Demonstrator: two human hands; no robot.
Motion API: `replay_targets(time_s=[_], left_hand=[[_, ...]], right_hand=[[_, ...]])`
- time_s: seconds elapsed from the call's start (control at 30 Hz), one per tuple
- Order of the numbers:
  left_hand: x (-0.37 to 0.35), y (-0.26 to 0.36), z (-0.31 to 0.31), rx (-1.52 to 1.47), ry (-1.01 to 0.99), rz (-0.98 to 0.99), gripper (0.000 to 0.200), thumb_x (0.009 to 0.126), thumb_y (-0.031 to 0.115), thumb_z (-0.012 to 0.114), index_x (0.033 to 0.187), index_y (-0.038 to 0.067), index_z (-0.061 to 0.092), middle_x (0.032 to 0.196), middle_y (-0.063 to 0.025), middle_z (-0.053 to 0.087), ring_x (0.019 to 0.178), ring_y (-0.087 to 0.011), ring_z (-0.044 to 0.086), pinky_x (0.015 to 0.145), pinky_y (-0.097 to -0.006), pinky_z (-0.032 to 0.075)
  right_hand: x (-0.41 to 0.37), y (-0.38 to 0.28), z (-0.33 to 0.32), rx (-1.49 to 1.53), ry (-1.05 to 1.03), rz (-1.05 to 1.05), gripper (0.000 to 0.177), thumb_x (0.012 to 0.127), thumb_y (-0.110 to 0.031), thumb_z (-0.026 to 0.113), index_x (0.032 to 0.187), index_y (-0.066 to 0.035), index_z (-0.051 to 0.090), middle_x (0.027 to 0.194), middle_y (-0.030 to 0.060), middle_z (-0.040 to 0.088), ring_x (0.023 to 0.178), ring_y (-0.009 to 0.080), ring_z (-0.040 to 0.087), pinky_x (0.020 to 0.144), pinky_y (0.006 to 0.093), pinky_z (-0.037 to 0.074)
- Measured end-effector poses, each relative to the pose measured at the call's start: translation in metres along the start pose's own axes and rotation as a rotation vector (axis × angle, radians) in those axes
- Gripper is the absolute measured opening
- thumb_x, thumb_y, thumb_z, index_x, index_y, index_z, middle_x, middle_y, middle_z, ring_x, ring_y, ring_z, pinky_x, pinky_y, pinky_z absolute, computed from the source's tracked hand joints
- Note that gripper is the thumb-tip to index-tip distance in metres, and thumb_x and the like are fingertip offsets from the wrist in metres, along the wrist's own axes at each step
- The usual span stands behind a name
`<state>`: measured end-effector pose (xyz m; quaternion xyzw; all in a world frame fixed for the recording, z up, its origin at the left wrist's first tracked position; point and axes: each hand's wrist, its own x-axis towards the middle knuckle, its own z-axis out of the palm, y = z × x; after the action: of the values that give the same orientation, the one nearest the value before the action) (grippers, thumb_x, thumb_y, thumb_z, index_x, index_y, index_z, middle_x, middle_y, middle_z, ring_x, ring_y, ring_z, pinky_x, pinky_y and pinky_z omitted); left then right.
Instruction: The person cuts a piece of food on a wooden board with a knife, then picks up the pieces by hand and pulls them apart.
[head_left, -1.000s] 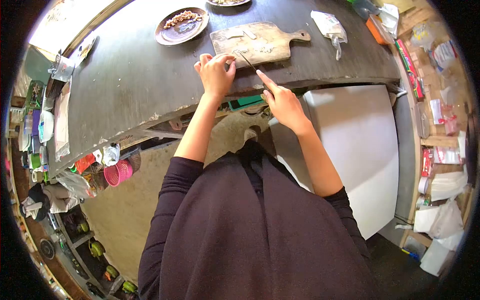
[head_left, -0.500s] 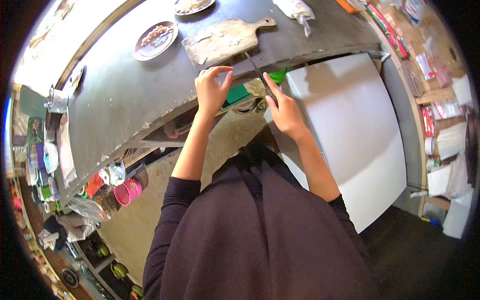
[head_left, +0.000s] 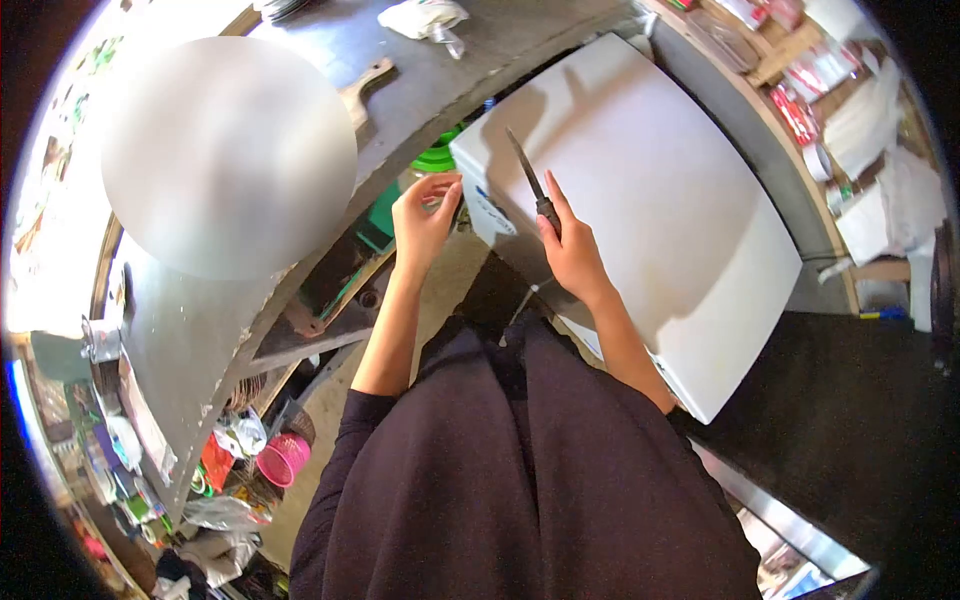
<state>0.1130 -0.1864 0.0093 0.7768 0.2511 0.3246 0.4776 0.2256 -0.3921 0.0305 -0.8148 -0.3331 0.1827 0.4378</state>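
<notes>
My right hand (head_left: 575,250) is closed round the dark handle of a knife (head_left: 528,172), whose blade points up and away over the white surface of a large appliance (head_left: 640,180). My left hand (head_left: 424,220) is raised beside the counter's edge, its fingers curled with the thumb near the fingertips; whether anything small is between them does not show. The handle of a wooden cutting board (head_left: 366,88) shows on the grey counter (head_left: 420,90), while a round blurred patch hides the rest of the board.
A white plastic bag (head_left: 424,18) lies on the counter's far part. Under the counter are a green container (head_left: 436,155) and a pink basket (head_left: 284,460). Shelves with packets (head_left: 795,112) line the right side, beyond the white appliance.
The view has turned right, so the counter and board appear further left and the white appliance more central. My right hand still has the knife, now over the appliance. A blurred patch now covers the plates' area.
</notes>
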Motion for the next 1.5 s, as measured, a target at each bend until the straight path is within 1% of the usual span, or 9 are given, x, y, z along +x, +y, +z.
replay_targets(time_s=[0.07,0.23,0.73,0.8,0.83,0.9,1.0,1.43,1.5], left_hand=[[-0.006,0.013,0.024,-0.113,-0.057,-0.054,0.018,0.092,0.017,0.074,0.105,0.004,0.076,0.092,-0.0074,0.077,0.083,-0.0154,0.072,0.084,-0.0306,0.053],[-0.018,0.025,0.072,-0.044,-0.186,-0.091,0.026,0.093,0.024,0.073,0.11,0.005,0.075,0.098,-0.01,0.078,0.095,-0.0196,0.074,0.09,-0.0375,0.053],[-0.047,0.053,0.177,-0.139,-0.396,-0.078,0.033,0.094,0.022,0.073,0.12,0.002,0.07,0.113,-0.0141,0.075,0.106,-0.023,0.072,0.097,-0.038,0.052],[-0.051,0.049,0.189,-0.165,-0.441,-0.075,0.035,0.094,0.022,0.073,0.122,0.001,0.069,0.115,-0.0147,0.074,0.107,-0.0236,0.071,0.097,-0.0383,0.052],[-0.054,0.048,0.194,-0.19,-0.464,-0.086,0.036,0.094,0.022,0.073,0.123,0.001,0.068,0.116,-0.0154,0.074,0.108,-0.024,0.071,0.097,-0.0384,0.052],[-0.058,0.05,0.201,-0.213,-0.514,-0.102,0.038,0.095,0.022,0.072,0.126,0.0,0.066,0.118,-0.0171,0.073,0.11,-0.0246,0.07,0.097,-0.0389,0.053],[-0.058,0.055,0.207,-0.22,-0.625,-0.143,0.037,0.099,0.017,0.068,0.131,-0.002,0.061,0.123,-0.0164,0.07,0.118,-0.022,0.066,0.106,-0.0363,0.049],[-0.042,0.052,0.21,-0.175,-0.731,-0.116,0.035,0.099,0.016,0.067,0.131,0.001,0.063,0.121,-0.0143,0.071,0.116,-0.021,0.066,0.104,-0.0367,0.049],[-0.04,0.047,0.203,-0.209,-0.66,-0.111,0.036,0.097,0.018,0.069,0.129,0.002,0.064,0.119,-0.015,0.072,0.113,-0.0228,0.068,0.102,-0.0386,0.05]], right_hand=[[-0.012,0.012,-0.016,0.009,0.046,0.008,0.067,0.101,-0.014,0.057,0.161,-0.016,0.026,0.091,0.0269,0.069,0.086,0.046,0.068,0.079,0.0488,0.052],[-0.035,0.041,-0.049,0.011,0.089,0.072,0.068,0.101,-0.013,0.057,0.162,-0.016,0.026,0.088,0.0227,0.068,0.082,0.0418,0.068,0.077,0.0476,0.052],[-0.087,0.099,-0.114,0.053,0.277,0.157,0.072,0.098,-0.012,0.062,0.161,-0.016,0.027,0.088,0.0196,0.067,0.079,0.0375,0.069,0.076,0.0451,0.053],[-0.094,0.11,-0.117,0.086,0.316,0.2,0.068,0.1,-0.01,0.062,0.161,-0.018,0.032,0.089,0.0107,0.064,0.077,0.0185,0.061,0.079,0.032,0.052],[-0.099,0.115,-0.119,0.087,0.329,0.207,0.068,0.1,-0.01,0.062,0.161,-0.018,0.032,0.089,0.0107,0.064,0.077,0.0185,0.061,0.079,0.032,0.052],[-0.106,0.125,-0.123,0.067,0.363,0.153,0.073,0.097,-0.011,0.064,0.161,-0.016,0.028,0.092,0.0201,0.068,0.082,0.0377,0.069,0.077,0.0453,0.054],[-0.115,0.137,-0.124,0.041,0.431,0.107,0.073,0.097,-0.012,0.064,0.161,-0.015,0.029,0.094,0.0206,0.069,0.084,0.0383,0.07,0.078,0.0451,0.054],[-0.12,0.13,-0.113,0.047,0.502,0.198,0.074,0.096,-0.011,0.066,0.16,-0.015,0.03,0.104,0.0238,0.07,0.091,0.0398,0.07,0.082,0.0449,0.054],[-0.114,0.122,-0.111,0.099,0.444,0.283,0.071,0.097,-0.009,0.065,0.16,-0.016,0.033,0.125,0.0238,0.067,0.103,0.0293,0.069,0.093,0.0362,0.052]])
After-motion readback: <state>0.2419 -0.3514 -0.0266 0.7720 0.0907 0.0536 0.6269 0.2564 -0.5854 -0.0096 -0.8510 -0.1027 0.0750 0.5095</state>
